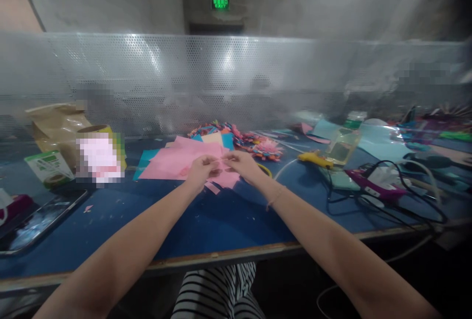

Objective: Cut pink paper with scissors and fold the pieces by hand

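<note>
Feed gives me the blue tabletop (236,230) across the full width. Brown paper bag (61,125) stands back L; multicolored pile of curly strips (258,144) sits back of ctr. Pink sheets (167,161), the stuff I'm on, lie fanned out mid-tabletop, in front of the pile & overlapping blue paper (145,159) at the L side. Purple power strip (379,186) is over on the R amid black cables; bottle (342,143) w/ green cap stands just behind. My L hand (201,173) & R hand (246,165) are at the sheets' R part, fingertips nearly meeting; grip narrow on each, can't tell what's btwn the fingers, too small & blurry. Phone (47,218) lies flat, front L. Yellow tool (315,159) is nr the bottle. Tiny pink scrap (87,208) lies just R of the phone.
</note>
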Demonstrator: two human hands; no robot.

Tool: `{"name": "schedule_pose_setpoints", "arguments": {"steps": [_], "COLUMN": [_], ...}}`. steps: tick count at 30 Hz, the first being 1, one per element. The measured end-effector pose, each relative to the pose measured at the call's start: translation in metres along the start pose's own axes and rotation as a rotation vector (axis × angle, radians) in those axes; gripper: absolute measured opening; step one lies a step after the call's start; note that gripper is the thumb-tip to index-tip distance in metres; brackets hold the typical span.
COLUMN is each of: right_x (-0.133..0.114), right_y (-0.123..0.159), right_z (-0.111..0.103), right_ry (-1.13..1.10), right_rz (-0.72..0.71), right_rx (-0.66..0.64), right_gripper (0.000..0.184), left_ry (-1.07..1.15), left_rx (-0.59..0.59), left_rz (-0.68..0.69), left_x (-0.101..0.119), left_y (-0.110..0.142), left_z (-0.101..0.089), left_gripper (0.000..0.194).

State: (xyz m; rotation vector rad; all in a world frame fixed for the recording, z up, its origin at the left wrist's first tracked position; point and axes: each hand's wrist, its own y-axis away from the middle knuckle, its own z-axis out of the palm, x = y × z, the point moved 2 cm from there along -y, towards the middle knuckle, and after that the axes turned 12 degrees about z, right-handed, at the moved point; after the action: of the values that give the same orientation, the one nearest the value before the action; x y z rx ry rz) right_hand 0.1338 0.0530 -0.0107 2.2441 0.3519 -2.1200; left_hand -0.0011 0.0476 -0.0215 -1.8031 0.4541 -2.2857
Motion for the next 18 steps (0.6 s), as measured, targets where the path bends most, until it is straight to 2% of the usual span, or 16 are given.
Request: {"name": "schedule_pose_setpoints", "arguments": {"steps": [8,18], "right_x": [0.0,0.0025], "right_y": [-0.0014,-0.0023], "right_z": [-0.0015,-0.0028], "right_ry": [0.049,-0.001], "right_rz": [-0.023,0.016], "right_rx": [0.009,-0.017], "right_gripper": [0.015,0.021], "left_ry": [0.012,0.024], "left_rx": [0.003,0.003], "left_rz": [-0.016,-0.047], "left_x": [0.0016,0.0019], "left_y": [0.0004,0.0005], "left_z": [-0.0005,-0.0002], "left_gripper": [0.023,0.021]}}
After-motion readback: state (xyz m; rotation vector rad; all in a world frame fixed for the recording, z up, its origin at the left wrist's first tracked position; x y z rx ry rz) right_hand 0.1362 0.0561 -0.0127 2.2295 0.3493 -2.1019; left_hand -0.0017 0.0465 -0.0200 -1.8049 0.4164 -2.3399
